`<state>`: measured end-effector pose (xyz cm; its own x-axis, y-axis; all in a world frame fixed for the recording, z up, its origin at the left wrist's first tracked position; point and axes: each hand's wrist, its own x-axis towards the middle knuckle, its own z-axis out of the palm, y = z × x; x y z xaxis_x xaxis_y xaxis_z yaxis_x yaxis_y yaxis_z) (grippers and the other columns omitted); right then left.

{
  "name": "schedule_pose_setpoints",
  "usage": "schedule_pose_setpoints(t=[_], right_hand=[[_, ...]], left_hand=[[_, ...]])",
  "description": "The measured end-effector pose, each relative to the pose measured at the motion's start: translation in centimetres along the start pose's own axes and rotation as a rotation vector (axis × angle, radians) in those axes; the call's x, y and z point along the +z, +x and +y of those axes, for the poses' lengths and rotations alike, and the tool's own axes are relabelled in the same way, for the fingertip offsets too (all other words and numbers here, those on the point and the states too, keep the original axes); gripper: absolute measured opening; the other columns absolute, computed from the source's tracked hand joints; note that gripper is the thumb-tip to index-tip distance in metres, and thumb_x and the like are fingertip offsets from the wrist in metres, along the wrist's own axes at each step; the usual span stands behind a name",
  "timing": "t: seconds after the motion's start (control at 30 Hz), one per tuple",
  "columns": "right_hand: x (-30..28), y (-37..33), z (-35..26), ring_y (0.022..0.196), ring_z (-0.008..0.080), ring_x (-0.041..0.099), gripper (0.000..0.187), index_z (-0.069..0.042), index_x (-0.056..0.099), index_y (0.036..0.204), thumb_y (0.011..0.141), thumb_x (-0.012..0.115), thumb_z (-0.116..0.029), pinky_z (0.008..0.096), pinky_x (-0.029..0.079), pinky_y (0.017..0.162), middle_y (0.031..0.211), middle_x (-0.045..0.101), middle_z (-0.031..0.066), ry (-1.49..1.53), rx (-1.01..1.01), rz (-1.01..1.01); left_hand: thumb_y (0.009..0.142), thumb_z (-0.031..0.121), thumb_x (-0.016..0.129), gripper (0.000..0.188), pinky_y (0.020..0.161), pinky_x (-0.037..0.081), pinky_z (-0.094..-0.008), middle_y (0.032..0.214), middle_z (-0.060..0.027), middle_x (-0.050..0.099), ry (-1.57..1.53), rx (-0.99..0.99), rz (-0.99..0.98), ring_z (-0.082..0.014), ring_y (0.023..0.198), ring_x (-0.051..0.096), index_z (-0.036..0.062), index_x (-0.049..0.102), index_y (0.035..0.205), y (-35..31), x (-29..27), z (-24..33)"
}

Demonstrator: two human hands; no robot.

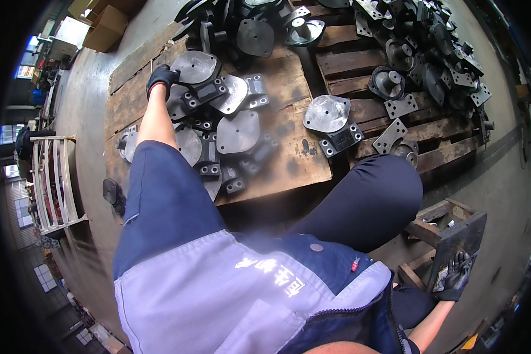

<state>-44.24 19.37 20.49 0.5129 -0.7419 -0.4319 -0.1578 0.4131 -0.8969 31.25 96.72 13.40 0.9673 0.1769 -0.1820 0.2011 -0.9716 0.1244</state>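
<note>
At the far left, my left hand (pixel 162 78), in a black glove with a red cuff edge, is closed at the rim of a grey metal mount with a round plate (pixel 194 66). More mounts lie around it in a cluster, some with black blocks bearing holes, such as one block (pixel 205 92) just in front of that plate. My right hand (pixel 452 277), also gloved, is at the lower right, fingers stretched out against the dark board of a wooden stand (pixel 467 236). Its palm side is partly hidden.
A plywood sheet (pixel 289 130) lies under the left cluster. One mount (pixel 327 113) sits near its right edge. To the right, a slatted wooden pallet (pixel 351 64) carries a heap of similar parts. A pale rack (pixel 56 183) and cardboard boxes (pixel 105 28) stand leftward.
</note>
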Motion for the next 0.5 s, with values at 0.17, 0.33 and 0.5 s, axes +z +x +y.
schedule_pose_setpoints(t=[0.17,0.33,0.5], right_hand=[[-1.0,1.0,-0.1,0.118,0.0228,0.047,0.042,-0.005,0.047,0.127,0.091,0.047,-0.027,0.041,0.034,0.103,0.126,0.052,0.0107,0.002,-0.091,-0.092],[-4.1,-0.2,0.0,0.113,0.0216,0.05,0.04,-0.003,0.043,0.13,0.093,0.043,-0.018,0.0369,0.04,0.099,0.127,0.051,0.0117,0.189,-0.082,-0.027],[-7.2,-2.1,-0.3,0.117,0.019,0.046,0.044,-0.004,0.036,0.136,0.093,0.041,-0.014,0.0358,0.045,0.094,0.135,0.043,0.0072,0.264,-0.174,0.082]], left_hand=[[0.072,0.03,0.06,0.038,0.087,0.046,-0.0387,0.113,-0.0198,0.059,0.038,0.032,0.014,-0.0324,0.106,0.056,0.0068,0.064,0.102,-0.9,1.0,2.3],[0.073,0.033,0.057,0.048,0.088,0.045,-0.0417,0.114,-0.0201,0.059,0.12,-0.145,0.214,-0.0343,0.107,0.056,0.0085,0.057,0.114,-6.1,1.1,5.5],[0.078,0.031,0.055,0.03,0.075,0.05,-0.0438,0.094,-0.0177,0.064,0.06,-0.178,0.506,-0.0356,0.087,0.062,0.0093,0.062,0.097,-13.7,5.3,9.0]])
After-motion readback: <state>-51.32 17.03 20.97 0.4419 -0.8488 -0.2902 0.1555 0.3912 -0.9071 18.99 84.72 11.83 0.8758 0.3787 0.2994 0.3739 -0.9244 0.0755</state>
